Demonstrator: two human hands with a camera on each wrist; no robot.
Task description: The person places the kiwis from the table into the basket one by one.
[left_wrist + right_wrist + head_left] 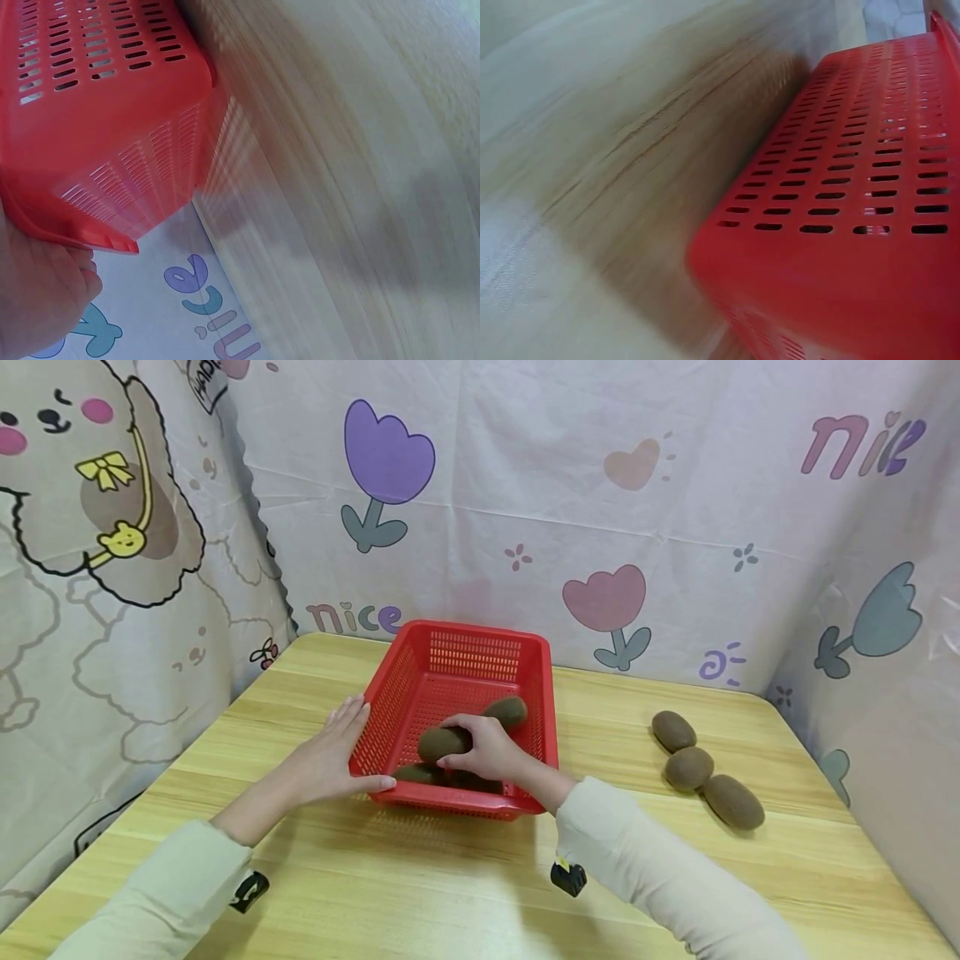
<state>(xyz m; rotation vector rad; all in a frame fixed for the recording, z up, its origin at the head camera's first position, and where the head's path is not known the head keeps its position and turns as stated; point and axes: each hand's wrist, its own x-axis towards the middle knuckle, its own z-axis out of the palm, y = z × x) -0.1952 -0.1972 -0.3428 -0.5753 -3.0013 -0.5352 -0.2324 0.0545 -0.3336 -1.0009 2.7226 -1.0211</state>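
Observation:
A red slotted basket (450,647) stands on the wooden table (420,885). Inside it lie brown kiwis: one (506,711) toward the back, another (415,772) at the front. My right hand (487,752) reaches over the front rim and grips a third kiwi (441,742). My left hand (333,756) rests flat with straight fingers against the basket's left side, thumb along the front corner. The left wrist view shows the basket's wall (112,112) and part of my hand (41,292). The right wrist view shows only the basket's outer wall (840,225).
Three more kiwis (688,767) lie in a row on the table right of the basket. Printed cloth walls (600,510) close in the back and both sides. Bare wood lies in front of the basket and to its left.

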